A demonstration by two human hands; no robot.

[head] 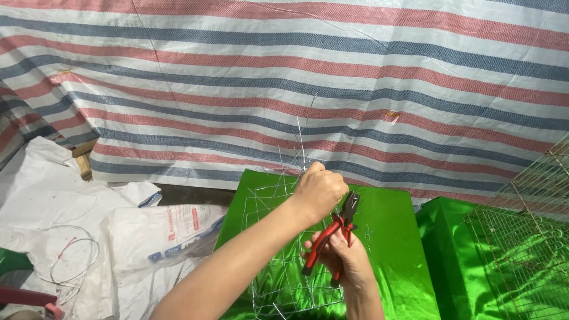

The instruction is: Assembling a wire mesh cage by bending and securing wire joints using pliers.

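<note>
left hand (319, 191) pinches thin wire ends atop a half-built silver wire mesh cage (278, 261); right hand (349, 258), at five o'clock, grips red-handled pliers (332, 237); top wires remain loose.

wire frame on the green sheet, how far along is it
Done: the thin silver wire grid frame on the shiny green foil sheet already has several squares formed. In hand: the left hand pinches loose wire ends at the top, while the right hand holds red-handled pliers. Left: those upright ends still stick out untrimmed, so it looks only partly finished.
</note>
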